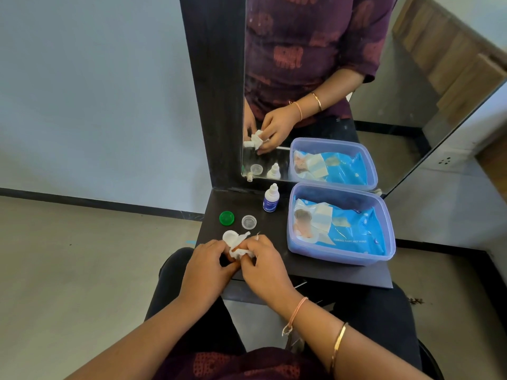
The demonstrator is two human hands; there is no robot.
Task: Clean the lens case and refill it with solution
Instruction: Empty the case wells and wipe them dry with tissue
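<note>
Wiping at lower centre: left hand pinches the white plastic lens case steady over the dark table while right-hand fingers press a white tissue inside; caps and bottle wait beyond.

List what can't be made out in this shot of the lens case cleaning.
- Lens case, head view: one well shows; the rest is hidden by the wipe and both hands.
- Solution bottle: label print too small.
- Clear cap: embossed marking too small.

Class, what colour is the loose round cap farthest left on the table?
Green cap, clearest in the head view.
</note>
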